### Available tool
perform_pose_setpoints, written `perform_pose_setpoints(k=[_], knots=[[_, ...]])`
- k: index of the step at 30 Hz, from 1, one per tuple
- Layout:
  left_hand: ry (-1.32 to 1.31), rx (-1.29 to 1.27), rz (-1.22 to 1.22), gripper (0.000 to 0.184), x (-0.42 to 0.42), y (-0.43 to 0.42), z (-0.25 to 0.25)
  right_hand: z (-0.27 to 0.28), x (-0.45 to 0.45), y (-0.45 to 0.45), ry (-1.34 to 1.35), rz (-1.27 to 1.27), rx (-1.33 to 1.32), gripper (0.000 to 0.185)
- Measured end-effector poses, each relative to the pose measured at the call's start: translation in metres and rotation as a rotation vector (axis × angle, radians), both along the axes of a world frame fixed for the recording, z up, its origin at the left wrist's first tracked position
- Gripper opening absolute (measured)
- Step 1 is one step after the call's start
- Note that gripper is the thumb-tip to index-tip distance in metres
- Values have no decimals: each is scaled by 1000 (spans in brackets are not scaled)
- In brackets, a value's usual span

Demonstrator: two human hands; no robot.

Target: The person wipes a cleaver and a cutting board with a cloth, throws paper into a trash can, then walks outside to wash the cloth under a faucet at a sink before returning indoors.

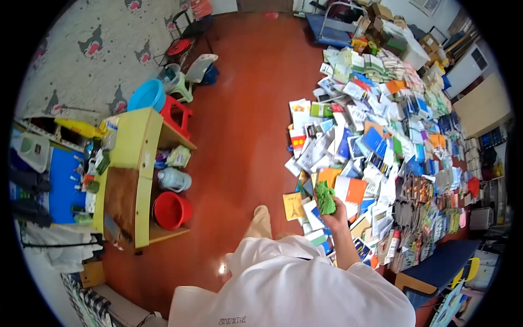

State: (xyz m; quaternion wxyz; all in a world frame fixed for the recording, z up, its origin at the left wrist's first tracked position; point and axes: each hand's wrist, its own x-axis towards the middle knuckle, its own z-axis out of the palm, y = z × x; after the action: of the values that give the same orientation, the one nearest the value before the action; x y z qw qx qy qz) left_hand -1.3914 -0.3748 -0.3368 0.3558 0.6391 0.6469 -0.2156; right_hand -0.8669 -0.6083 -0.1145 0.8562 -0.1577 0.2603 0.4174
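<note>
My right hand is closed on a crumpled green cloth, held above the near left part of a big pile of books. Around it lie an orange and white book and, to the left, a tan booklet at the pile's edge. The cloth hides the books under it. My left hand does not show; only the white sleeve and shirt are visible on that side.
On the left stands a yellow-green shelf unit holding a red bucket and a large plastic bottle. A blue basin sits behind it, near a red stool. A blue cart is at the back. A dark blue bench is lower right.
</note>
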Motion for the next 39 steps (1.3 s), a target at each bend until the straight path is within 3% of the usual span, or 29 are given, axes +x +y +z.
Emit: perform_pose_setpoints(k=[2, 3, 4, 7, 10, 12, 14, 15, 16, 18, 19, 21, 24, 29, 32, 34, 35, 36, 37, 38, 39], knots=[[-49, 246, -177, 47, 86, 110, -18, 13, 32, 28, 13, -30, -41, 42], [-166, 323, -338, 49, 155, 153, 28, 24, 48, 43, 21, -40, -46, 41], [-272, 380, -408, 48, 210, 203, 37, 33, 66, 59, 14, -55, -44, 41], [-426, 386, -331, 44, 397, 298, 121, 31, 128, 107, -13, -111, -28, 42], [-505, 376, -317, 39, 531, 350, 168, 19, 199, 165, 15, -153, -29, 42], [-549, 390, -337, 37, 590, 370, 171, -4, 256, 206, 69, -149, 31, 41], [-556, 494, -390, 39, 614, 387, 146, -20, 316, 248, 50, -138, 47, 39], [-430, 473, -432, 38, 619, 387, 152, -23, 345, 272, 64, -159, 42, 38], [-382, 447, -519, 33, 608, 397, 128, -25, 372, 289, 73, -134, 66, 38], [-68, 315, -734, 31, 574, 399, 95, 7, 422, 334, 72, -122, 78, 38], [-1, 164, -866, 31, 536, 402, 43, 11, 448, 348, 34, -91, 105, 42], [94, -102, -679, 31, 532, 418, 53, 36, 492, 391, 57, -119, 92, 41], [145, -200, -212, 31, 584, 468, 76, 31, 565, 441, 57, -143, 161, 44], [93, -208, -150, 32, 719, 562, 41, 13, 701, 525, 75, -220, 115, 42], [-49, -81, -387, 32, 840, 638, 2, 25, 783, 573, -6, -267, 70, 42], [-422, 411, -823, 33, 939, 704, -22, 27, 836, 596, 1, -300, 72, 44], [-534, 633, -892, 33, 1013, 737, -26, 29, 862, 605, -15, -289, 45, 45], [-251, 300, -647, 35, 1114, 759, 27, 41, 888, 617, -36, -261, 23, 45], [-247, 253, -645, 35, 1200, 791, 44, 55, 915, 633, -50, -236, 10, 44], [-404, 280, -676, 39, 1279, 816, 67, 69, 940, 646, -66, -226, 5, 44], [-492, 287, -603, 44, 1357, 825, 129, 74, 968, 659, -79, -219, 1, 44]])
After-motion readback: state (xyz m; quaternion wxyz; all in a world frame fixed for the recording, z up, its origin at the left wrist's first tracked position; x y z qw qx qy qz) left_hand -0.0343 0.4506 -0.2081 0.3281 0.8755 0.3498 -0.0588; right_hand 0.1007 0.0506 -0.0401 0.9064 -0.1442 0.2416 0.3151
